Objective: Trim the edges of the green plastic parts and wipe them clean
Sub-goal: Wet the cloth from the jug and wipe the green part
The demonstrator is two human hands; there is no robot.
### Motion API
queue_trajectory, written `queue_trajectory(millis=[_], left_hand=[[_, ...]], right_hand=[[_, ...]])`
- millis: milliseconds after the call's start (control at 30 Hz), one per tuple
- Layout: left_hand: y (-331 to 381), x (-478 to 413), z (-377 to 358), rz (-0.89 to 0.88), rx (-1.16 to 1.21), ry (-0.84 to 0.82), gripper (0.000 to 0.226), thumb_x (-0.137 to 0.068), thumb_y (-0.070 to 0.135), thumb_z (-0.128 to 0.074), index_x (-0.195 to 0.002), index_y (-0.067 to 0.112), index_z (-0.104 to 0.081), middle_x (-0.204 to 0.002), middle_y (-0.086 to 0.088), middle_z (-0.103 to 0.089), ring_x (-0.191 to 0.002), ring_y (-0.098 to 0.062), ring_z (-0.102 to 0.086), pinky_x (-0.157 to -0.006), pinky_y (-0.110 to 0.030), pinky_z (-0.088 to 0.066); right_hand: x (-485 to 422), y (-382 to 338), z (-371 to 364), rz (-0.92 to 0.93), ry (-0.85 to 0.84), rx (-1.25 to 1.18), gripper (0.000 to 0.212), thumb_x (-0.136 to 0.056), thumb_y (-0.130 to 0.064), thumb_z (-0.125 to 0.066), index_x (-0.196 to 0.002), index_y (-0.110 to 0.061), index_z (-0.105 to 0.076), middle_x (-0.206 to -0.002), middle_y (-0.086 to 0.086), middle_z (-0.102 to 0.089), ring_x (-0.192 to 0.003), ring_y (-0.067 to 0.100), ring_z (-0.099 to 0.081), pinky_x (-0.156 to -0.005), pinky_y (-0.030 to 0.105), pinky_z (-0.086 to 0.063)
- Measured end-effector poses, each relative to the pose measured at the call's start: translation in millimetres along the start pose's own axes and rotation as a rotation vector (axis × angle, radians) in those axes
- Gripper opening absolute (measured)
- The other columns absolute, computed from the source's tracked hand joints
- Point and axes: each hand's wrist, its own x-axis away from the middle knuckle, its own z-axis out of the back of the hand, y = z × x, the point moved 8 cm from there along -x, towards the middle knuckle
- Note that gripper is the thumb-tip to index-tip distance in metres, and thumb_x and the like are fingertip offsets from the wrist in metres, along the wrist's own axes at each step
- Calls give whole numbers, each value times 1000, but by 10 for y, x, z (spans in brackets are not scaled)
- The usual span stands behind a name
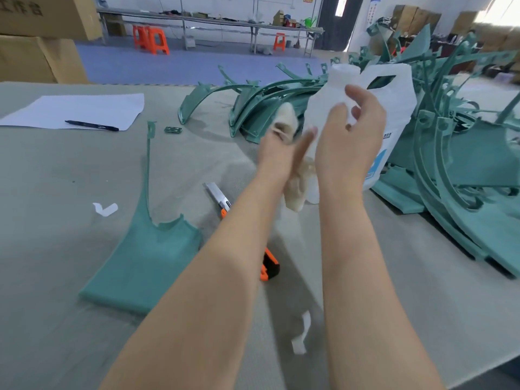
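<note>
A green plastic part (149,254) lies flat on the grey table (56,192), left of my arms. An orange-handled utility knife (222,202) lies beside it, partly under my left forearm. My left hand (277,157) holds a whitish cloth (298,187), which sticks out above and below the hand. My right hand (351,136) is raised in front of a white plastic jug (394,88), fingers curled at its neck. Whether the fingers grip the jug is unclear because of blur.
Heaps of green parts (464,164) fill the right side and another pile (267,102) lies behind my hands. A sheet of paper (84,108) with a black pen (91,125) lies at the far left. White scraps (105,209) lie on the table.
</note>
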Motion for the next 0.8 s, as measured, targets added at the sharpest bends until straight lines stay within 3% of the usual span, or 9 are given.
queue_trajectory(millis=[100, 167, 233, 333, 433, 533, 633, 733, 800], left_hand=[[141, 65, 210, 35, 385, -83, 50, -97, 53, -41, -118, 12, -59, -108, -8, -68, -94, -22, -66, -86, -35, -52], [305, 182, 426, 65, 633, -185, 62, -96, 62, -30, -96, 9, -62, -82, -8, -68, -77, -23, -68, -78, -34, -55], [460, 341, 701, 63, 674, -208, 68, -93, 67, -29, -97, 7, -60, -78, -9, -67, -79, -23, -69, -77, -33, -57], [583, 561, 1150, -27, 350, -196, 61, -96, 62, -30, -99, 12, -66, -84, 1, -70, -80, -10, -68, -79, -29, -53], [525, 754, 1880, -75, -456, 161, 37, -91, 59, -48, -94, 30, -69, -92, 19, -64, -85, 4, -57, -82, -22, -42], [0, 876, 2379, 279, -994, 171, 62, -81, 64, -59, -122, 18, -57, -120, 2, -60, -105, -18, -56, -81, -26, -38], [-530, 915, 2428, 457, -1096, 50, 79, -72, 68, -66, -128, 14, -49, -129, -5, -54, -107, -22, -53, -84, -30, -41], [-689, 763, 2351, 320, -1107, 128, 82, -68, 66, -71, -129, 16, -48, -132, -8, -50, -125, -30, -46, -103, -39, -40], [-726, 681, 2315, 291, -1134, 146, 73, -67, 65, -72, -118, 18, -51, -127, -10, -51, -126, -32, -42, -105, -42, -37]], right_hand=[[179, -30, -206, -3, -214, -59, 26, -98, -15, -51, -122, -13, -61, -112, -6, -61, -94, -2, -56, -85, 10, -42], [417, -161, -528, 57, -508, -68, 27, -97, -23, -57, -122, -14, -61, -109, -5, -64, -97, 2, -59, -88, 15, -44], [639, -335, -748, 152, -663, -74, 22, -96, -25, -60, -114, -13, -62, -101, -5, -65, -95, 7, -60, -83, 20, -45], [741, -461, -874, 176, -612, -95, 10, -95, -17, -59, -96, -8, -62, -81, -5, -60, -76, 8, -53, -69, 21, -40], [826, -344, -1013, 40, -629, -103, 21, -94, -13, -54, -85, 5, -58, -74, 6, -53, -71, 18, -46, -65, 30, -35], [1027, -186, -1126, -163, -700, -158, 19, -92, -13, -54, -84, 5, -57, -75, 7, -56, -69, 18, -50, -62, 29, -38], [1178, -58, -1163, -296, -681, -179, 7, -88, -14, -55, -88, -19, -60, -87, 0, -66, -79, 20, -63, -72, 33, -51], [1220, 44, -1169, -382, -652, -203, 6, -85, -12, -53, -85, -11, -59, -82, 8, -57, -76, 24, -55, -73, 43, -48], [1217, 133, -1153, -444, -624, -229, 5, -86, -11, -52, -83, -10, -56, -79, 8, -51, -75, 22, -48, -70, 41, -42]])
